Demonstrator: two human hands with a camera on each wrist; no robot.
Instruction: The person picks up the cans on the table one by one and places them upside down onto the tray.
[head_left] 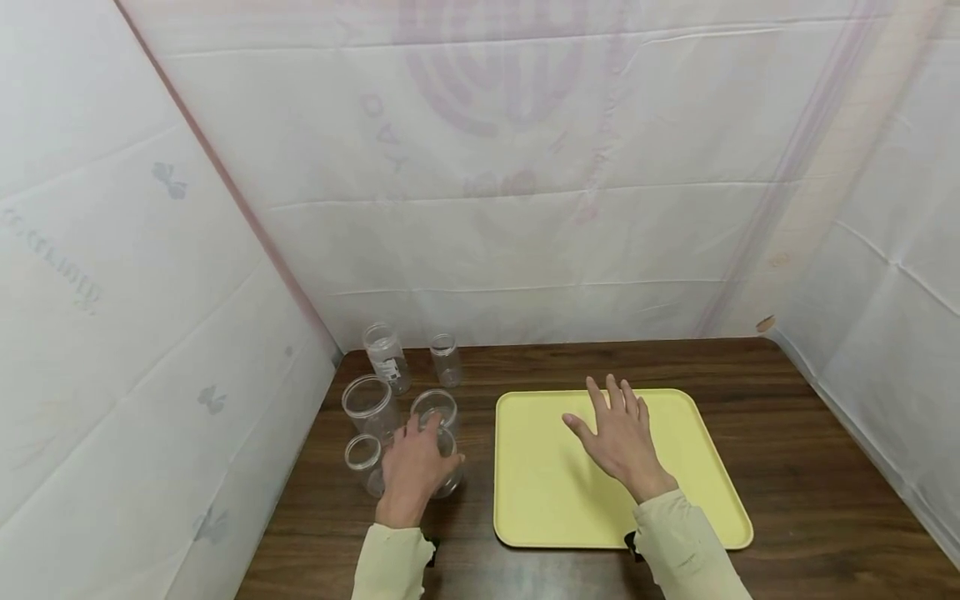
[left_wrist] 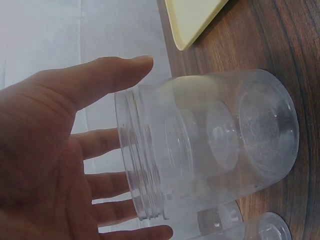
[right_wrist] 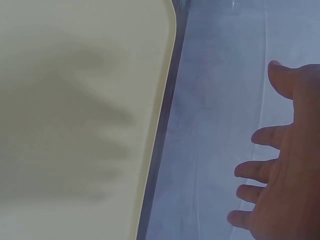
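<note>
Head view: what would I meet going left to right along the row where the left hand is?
Left sheet → nearest left jar → left hand → yellow tray → right sheet.

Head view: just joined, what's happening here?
A person's left hand is spread at the mouth of a clear jar; I can't tell whether it's touching. The right hand hovers over the yellow tray, holding nothing. The other clear jars stand left of the tray on the wooden table.

The left grip (head_left: 415, 467) holds its thumb (left_wrist: 112, 75) apart from its fingers (left_wrist: 107, 184); the right grip (head_left: 621, 442) is spread palm-down.
</note>
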